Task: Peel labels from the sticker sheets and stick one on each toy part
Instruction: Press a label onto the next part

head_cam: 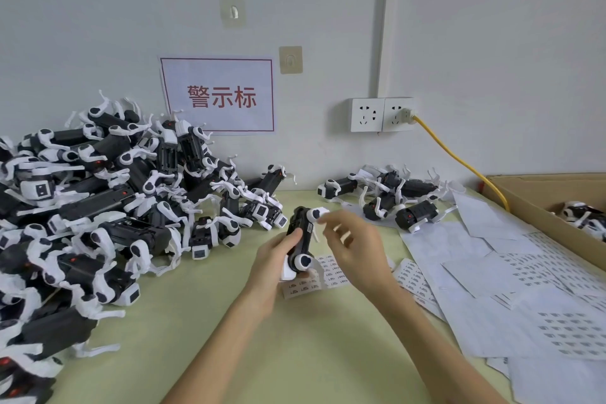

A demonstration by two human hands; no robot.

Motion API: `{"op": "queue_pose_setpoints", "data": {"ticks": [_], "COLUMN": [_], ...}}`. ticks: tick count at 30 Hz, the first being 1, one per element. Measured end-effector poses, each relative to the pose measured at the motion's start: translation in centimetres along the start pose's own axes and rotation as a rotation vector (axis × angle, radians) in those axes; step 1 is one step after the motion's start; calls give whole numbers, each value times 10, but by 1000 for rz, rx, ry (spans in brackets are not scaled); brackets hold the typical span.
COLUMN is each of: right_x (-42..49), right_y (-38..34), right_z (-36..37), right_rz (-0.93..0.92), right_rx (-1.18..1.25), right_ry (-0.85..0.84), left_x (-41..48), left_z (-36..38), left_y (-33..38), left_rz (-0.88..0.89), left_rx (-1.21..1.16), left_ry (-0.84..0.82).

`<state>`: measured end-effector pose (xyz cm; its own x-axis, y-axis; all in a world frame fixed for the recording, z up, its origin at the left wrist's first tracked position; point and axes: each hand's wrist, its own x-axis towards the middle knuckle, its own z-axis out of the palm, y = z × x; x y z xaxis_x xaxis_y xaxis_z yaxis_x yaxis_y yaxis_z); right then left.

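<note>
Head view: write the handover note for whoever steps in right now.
Left hand grips one toy part. Right hand is at the part's top; whether it pinches anything is unclear.
Sticker sheets lie to the right; a strip lies under the hands.
Done: probably the small group behind.
Left: the big pile on the left.

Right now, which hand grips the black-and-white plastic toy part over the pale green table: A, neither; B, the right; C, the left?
C: the left hand wraps round the toy part, while the right hand only has its fingertips near the part's top.
</note>
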<state>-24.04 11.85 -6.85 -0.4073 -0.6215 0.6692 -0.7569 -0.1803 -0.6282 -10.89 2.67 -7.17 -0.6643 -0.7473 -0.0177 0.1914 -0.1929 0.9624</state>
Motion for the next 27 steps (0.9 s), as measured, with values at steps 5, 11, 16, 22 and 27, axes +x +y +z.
{"op": "queue_pose_setpoints", "data": {"ticks": [5, 11, 16, 22, 27], "right_x": [3, 5, 4, 5, 4], "right_y": [7, 15, 11, 5, 5], "right_z": [-7, -16, -17, -15, -10], "right_rz": [-115, -13, 141, 239, 252], "right_rx": [-199, -117, 39, 396, 407], "right_ry": [-248, -274, -190, -129, -149], "left_x": [1, 1, 4, 0, -6], "left_z": [-1, -8, -19, -21, -13], "left_y": [0, 3, 6, 9, 9], "left_rz": [-100, -120, -12, -31, -84], "left_rx": [-14, -7, -67, -123, 74], "left_ry": [-65, -105, -239, -284, -280]}}
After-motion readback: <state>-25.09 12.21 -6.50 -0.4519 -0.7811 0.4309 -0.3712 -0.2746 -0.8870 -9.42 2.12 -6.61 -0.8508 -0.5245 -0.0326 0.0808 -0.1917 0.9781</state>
